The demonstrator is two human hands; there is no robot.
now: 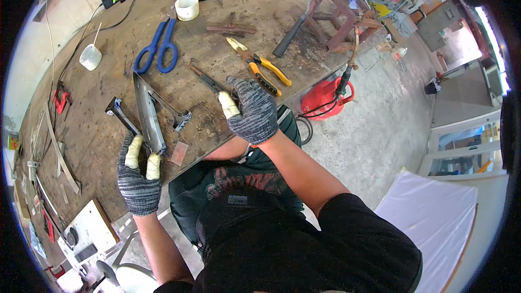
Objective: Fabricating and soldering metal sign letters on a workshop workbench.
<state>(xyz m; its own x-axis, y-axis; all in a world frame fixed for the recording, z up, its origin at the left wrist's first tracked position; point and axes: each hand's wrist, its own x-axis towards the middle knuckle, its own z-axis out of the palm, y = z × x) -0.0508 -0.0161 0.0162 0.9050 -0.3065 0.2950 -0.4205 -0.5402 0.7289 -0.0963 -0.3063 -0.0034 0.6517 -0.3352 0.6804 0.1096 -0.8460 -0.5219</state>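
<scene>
Grey knit gloves with pale tape on some fingers cover both hands. My left hand (138,171) is closed at the table's near edge around the lower end of a dark, narrow bent strip (126,118). Beside its fingertips lies a long grey channel-shaped piece (146,111); whether they touch it, I cannot tell. A thinner piece with a curled end (172,109) lies against that channel. My right hand (252,109) closes thumb and forefinger on the end of a slim dark tool with a brownish tip (205,78). Yellow-handled pliers (258,65) lie just beyond it.
Blue-handled scissors (157,49), white cups (187,8) and a small copper-coloured plate (179,153) are on the wooden table (217,130). A lit torch (353,49) flames upward by a rusty metal stand (331,11). A red gas cylinder (325,100) stands on the floor, right.
</scene>
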